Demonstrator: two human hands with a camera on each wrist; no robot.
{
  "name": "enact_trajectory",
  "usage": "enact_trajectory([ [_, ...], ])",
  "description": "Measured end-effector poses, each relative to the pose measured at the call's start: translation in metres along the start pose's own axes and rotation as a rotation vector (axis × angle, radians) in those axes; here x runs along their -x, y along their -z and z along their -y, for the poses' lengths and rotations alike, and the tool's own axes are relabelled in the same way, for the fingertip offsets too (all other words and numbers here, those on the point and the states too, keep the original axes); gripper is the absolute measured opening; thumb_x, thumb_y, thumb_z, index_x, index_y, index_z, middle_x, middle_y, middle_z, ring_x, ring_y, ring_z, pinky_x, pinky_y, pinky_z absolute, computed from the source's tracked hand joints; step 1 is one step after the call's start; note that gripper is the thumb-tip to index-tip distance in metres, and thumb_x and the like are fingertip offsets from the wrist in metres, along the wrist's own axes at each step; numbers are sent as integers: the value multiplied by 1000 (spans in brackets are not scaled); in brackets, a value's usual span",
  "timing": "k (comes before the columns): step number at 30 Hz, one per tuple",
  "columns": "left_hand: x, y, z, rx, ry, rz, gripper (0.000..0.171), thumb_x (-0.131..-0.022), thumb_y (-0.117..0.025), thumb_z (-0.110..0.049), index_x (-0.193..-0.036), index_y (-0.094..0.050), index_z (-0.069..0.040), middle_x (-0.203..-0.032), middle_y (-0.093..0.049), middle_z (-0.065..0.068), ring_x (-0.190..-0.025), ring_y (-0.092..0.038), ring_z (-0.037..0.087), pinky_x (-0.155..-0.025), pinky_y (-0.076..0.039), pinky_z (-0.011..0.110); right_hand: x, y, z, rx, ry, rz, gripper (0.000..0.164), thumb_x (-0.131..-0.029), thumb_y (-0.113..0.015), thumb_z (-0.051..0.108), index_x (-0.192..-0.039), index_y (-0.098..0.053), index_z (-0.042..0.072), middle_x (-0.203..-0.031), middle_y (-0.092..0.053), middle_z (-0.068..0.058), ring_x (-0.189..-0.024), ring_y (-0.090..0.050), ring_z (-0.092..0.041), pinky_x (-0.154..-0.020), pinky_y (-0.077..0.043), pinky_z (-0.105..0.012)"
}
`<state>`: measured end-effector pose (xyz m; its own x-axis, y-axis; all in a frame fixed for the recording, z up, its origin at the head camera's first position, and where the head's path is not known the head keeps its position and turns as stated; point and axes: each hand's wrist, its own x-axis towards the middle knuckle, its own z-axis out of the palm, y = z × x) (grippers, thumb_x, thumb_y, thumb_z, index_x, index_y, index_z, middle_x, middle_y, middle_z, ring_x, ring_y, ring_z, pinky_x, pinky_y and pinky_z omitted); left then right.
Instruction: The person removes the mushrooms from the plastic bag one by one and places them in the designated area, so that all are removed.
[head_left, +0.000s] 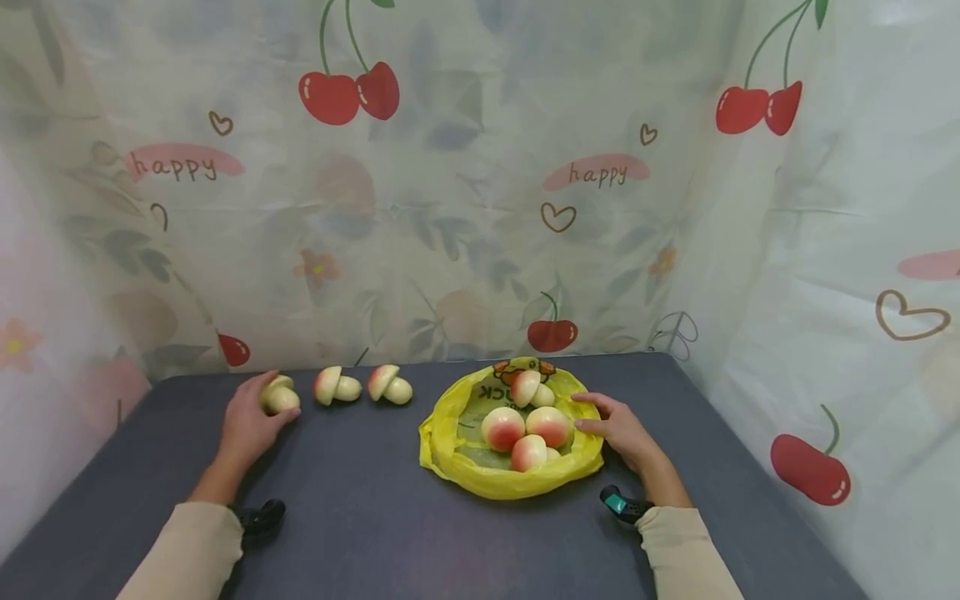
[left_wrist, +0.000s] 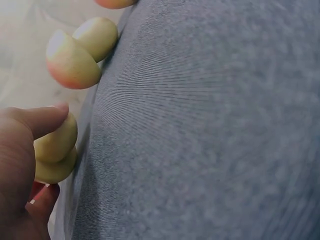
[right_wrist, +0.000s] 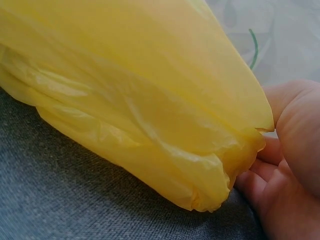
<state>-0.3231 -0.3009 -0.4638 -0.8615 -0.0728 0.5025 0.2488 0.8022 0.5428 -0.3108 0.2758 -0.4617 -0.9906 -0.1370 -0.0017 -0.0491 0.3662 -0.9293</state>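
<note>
At the far left of the table, my left hand (head_left: 243, 425) grips a cream toy mushroom (head_left: 281, 397). In the left wrist view the thumb lies along one side of that mushroom (left_wrist: 59, 142) and the fingers curl round the other. My right hand (head_left: 624, 432) holds the right rim of a yellow plastic bag (head_left: 442, 423), which is spread wide with its edge rolled down. The right wrist view has the bag's edge (right_wrist: 220, 165) between thumb and fingers. Inside the bag lie several mushrooms with reddish caps, among them one (head_left: 529, 388) at the back.
Two more red-and-cream mushrooms, one (head_left: 335, 386) nearer my left hand and another (head_left: 389, 385) to its right, lie on their sides near the back edge of the dark table (head_left: 360, 517). A cherry-printed curtain (head_left: 465, 167) hangs behind and at both sides.
</note>
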Motion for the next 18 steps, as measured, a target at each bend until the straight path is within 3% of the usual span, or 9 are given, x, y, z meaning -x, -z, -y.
enact_trajectory([
  [11,-4,-3,-3,-70,6,96,74,-77,-79,-5,-140,-42,4,-141,-36,33,-122,-36,55,-97,-28,66,-3,-1,-6,22,8,12,50,-94,-65,11,-139,-48,-4,-147,-36,-28,-130,-37,-43,-100,-42,-50],
  [18,-5,-5,-5,-75,-9,96,72,-77,-78,-2,-140,-43,4,-139,-36,35,-118,-37,57,-94,-30,66,-3,0,-4,29,1,-2,51,-92,-69,17,-138,-52,3,-147,-38,-23,-131,-38,-38,-101,-41,-47],
])
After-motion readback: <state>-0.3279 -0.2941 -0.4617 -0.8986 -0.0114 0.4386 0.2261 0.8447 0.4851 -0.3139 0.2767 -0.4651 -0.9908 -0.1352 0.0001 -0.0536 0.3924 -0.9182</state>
